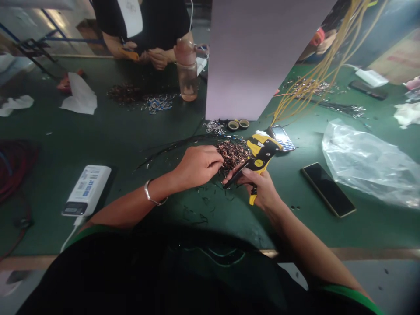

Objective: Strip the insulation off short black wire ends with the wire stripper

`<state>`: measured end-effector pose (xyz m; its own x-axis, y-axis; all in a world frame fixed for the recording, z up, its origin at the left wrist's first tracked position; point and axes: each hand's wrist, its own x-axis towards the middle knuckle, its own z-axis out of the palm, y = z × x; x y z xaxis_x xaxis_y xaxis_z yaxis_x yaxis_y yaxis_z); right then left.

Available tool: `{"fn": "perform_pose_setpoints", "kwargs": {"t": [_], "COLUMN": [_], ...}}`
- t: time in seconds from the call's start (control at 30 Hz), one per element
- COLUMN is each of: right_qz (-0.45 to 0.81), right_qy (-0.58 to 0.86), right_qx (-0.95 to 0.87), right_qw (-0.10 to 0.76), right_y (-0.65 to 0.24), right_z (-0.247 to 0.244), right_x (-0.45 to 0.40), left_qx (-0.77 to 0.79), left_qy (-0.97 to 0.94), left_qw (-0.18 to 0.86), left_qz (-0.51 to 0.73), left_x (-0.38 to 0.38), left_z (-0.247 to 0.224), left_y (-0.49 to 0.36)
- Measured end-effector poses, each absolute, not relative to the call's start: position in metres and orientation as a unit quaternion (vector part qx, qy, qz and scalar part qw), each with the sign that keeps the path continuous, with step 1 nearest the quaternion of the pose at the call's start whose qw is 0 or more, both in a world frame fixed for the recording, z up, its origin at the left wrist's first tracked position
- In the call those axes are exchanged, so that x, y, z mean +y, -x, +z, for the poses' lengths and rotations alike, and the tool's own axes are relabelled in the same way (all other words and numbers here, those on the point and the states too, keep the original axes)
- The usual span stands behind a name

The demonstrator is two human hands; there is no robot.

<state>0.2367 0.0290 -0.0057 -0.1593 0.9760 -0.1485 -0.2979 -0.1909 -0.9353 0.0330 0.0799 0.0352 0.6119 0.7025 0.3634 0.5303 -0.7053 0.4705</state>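
Note:
My right hand [264, 188] is wrapped round a yellow and black wire-stripping tool [262, 153], whose head points up and away from me. My left hand [201, 165], with a metal bangle on its wrist, is at the left edge of a pile of small copper-coloured pieces [231, 154]. Its thumb and fingers are pressed together; what they hold, if anything, is too small to name. Thin black wires [173, 144] run leftward behind my left hand. Silvery bits [214, 127] and two small tape rolls [238, 125] lie beyond the pile.
A white power bank [87, 190] lies left, a dark phone [328, 189] and plastic bag [370, 162] right. A keypad device [282, 138] sits behind the tool. Beyond are an upright panel [256, 57], yellow wires [308, 83], a bottle [187, 74] and other people's hands.

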Motion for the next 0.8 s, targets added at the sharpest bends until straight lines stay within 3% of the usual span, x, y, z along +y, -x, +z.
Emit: {"fn": "perform_pose_setpoints", "kwargs": {"t": [0.37,0.63,0.8], "right_qz": [0.648,0.597,0.599], "right_qy": [0.372,0.401,0.413], "right_qx": [-0.417,-0.475,-0.466], "right_qw": [0.518,0.507,0.504], "right_y": [-0.237,-0.24,-0.241], "right_z": [-0.01,-0.008,-0.01], "right_x": [0.029,0.031,0.032], "left_qx": [0.324,0.338,0.379], "left_qy": [-0.9,-0.893,-0.843], "left_qw": [0.139,0.004,0.059], "left_qz": [0.257,0.298,0.377], "left_x": [0.073,0.075,0.082], "left_z": [0.024,0.029,0.039], "left_y": [-0.041,-0.035,-0.028]}}
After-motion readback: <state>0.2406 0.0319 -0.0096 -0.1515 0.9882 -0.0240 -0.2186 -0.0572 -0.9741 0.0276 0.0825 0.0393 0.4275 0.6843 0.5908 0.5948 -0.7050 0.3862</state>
